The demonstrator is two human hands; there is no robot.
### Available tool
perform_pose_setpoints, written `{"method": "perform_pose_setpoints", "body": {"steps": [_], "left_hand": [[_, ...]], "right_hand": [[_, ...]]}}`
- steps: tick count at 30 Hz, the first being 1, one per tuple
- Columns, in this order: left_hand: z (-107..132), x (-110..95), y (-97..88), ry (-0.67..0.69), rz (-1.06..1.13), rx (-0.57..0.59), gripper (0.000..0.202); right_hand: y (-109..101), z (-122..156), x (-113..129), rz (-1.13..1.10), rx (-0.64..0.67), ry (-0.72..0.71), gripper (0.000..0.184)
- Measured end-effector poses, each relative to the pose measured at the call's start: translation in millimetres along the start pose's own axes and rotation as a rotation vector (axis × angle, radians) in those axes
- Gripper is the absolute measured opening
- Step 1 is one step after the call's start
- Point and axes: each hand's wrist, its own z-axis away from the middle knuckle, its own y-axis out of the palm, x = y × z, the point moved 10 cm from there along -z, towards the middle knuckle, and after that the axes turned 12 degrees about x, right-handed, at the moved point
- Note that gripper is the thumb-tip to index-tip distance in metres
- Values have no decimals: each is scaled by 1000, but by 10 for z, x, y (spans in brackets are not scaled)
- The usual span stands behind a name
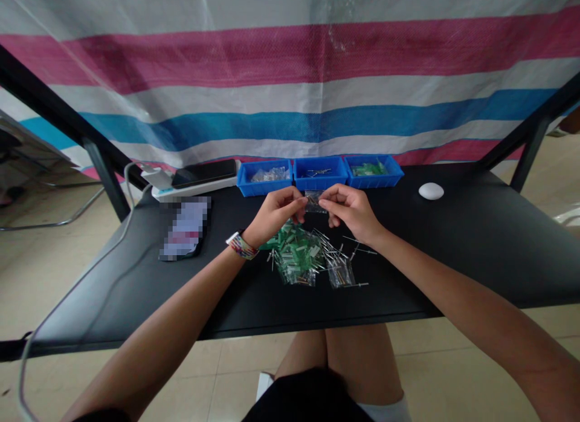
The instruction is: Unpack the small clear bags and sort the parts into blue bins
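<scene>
My left hand (276, 215) and my right hand (348, 210) are raised over the middle of the black table (475, 253). Both pinch the same small clear plastic bag (315, 202), one at each side. Below the hands lies a heap of small clear bags (299, 256) with green parts inside. Loose thin metal pins (351, 253) are scattered to the right of the heap. A beaded band sits on my left wrist (242, 245).
Three blue bins (319, 173) stand in a row at the table's back edge, holding clear bags, pins and green parts. A white power strip with a phone (199, 175) is at back left, a blurred flat object (185, 228) nearer left, a white oval object (431, 191) at right.
</scene>
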Motion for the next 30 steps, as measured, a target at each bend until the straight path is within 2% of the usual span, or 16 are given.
{"method": "perform_pose_setpoints", "body": {"steps": [5,8,16,22,24,27,30], "left_hand": [[5,89,25,-69,76,39,51],[0,163,79,-120,185,88,54],[-5,146,47,-89,228,52,23],[-9,173,12,-81,256,27,25],[-11,193,-32,-85,291,-7,25],[1,233,-195,-86,369,-143,24],[49,277,-429,-71,448,-344,21]], "right_hand": [[-6,33,92,70,-19,-19,28],[10,69,147,124,-36,-54,28],[51,136,294,399,-49,-168,15],[84,124,297,410,-31,-144,20],[89,118,262,381,-23,-119,26],[77,96,203,363,-5,-79,34],[86,51,138,456,72,-13,20]]}}
